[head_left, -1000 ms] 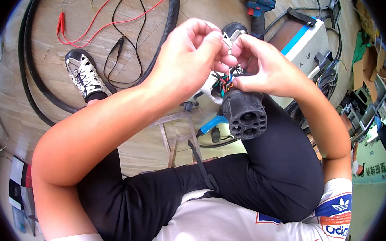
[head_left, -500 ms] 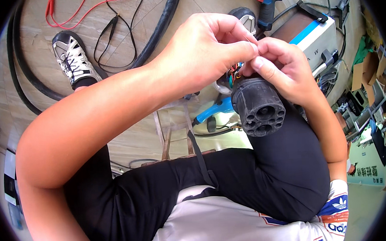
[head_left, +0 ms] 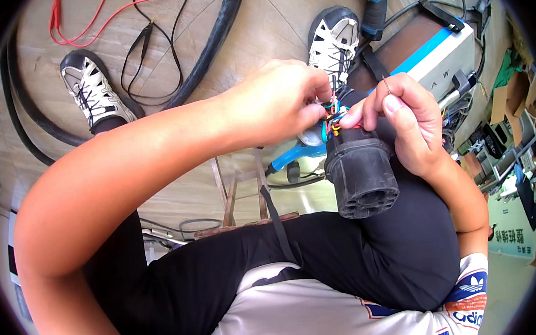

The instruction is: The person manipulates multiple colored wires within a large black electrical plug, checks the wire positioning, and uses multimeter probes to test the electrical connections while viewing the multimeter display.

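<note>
A black round connector (head_left: 365, 177) with several holes in its end face lies over my right thigh. Coloured wires (head_left: 333, 123) come out of its back in a tangled bunch. My left hand (head_left: 285, 99) is at this bunch from the left, its thumb and bent fingers closed on the wires; the exact strand is hidden. My right hand (head_left: 409, 119), just right of the connector, pinches a thin dark wire-like strand (head_left: 387, 85) between thumb and forefinger. Its other curled fingers reach toward the coloured wires.
A blue charging handle (head_left: 298, 155) shows below the wires, over a wooden stool (head_left: 226, 201). A cordless drill (head_left: 378, 7) and a white-and-blue box-shaped machine (head_left: 439, 59) stand beyond. Thick black cable (head_left: 214, 48), red leads (head_left: 97, 32) and black leads (head_left: 143, 37) lie on the floor.
My hands have parted: the left moved down to the coloured wires, the right shifted slightly right and down with the thin strand. The connector has tipped, showing more of its side.
</note>
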A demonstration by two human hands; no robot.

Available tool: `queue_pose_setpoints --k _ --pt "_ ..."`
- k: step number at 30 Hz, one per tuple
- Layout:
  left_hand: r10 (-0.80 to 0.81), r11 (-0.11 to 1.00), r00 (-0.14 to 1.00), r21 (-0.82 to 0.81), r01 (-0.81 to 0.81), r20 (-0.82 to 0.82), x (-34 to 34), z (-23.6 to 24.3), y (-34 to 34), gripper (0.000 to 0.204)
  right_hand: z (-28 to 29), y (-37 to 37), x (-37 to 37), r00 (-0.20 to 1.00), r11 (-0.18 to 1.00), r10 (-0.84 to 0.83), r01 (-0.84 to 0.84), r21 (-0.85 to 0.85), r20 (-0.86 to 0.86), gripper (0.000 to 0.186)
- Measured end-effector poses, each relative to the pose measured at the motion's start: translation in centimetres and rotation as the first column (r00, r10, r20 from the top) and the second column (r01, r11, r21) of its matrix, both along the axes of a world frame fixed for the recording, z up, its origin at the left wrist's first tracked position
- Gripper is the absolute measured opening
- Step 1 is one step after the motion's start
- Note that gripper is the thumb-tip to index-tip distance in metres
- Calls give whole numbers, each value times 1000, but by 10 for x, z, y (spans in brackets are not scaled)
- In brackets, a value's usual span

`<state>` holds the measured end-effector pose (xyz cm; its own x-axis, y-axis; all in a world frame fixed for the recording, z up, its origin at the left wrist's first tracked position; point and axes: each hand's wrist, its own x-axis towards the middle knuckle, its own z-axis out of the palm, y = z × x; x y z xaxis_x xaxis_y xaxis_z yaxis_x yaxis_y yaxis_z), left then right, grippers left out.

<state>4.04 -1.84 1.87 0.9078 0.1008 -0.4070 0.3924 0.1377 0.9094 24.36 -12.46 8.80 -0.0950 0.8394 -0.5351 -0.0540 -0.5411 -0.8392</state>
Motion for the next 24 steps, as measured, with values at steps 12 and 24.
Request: queue_pose_setpoints --k 12,24 --pt "-46 977 979 -213 3 -198 3 11 -1 22 8 10 2 987 987 94 -74 -146 130 20" --pt "87 829 877 -453 -327 -473 -8 14 -14 21 19 25 -6 833 924 381 -359 -133 401 12"
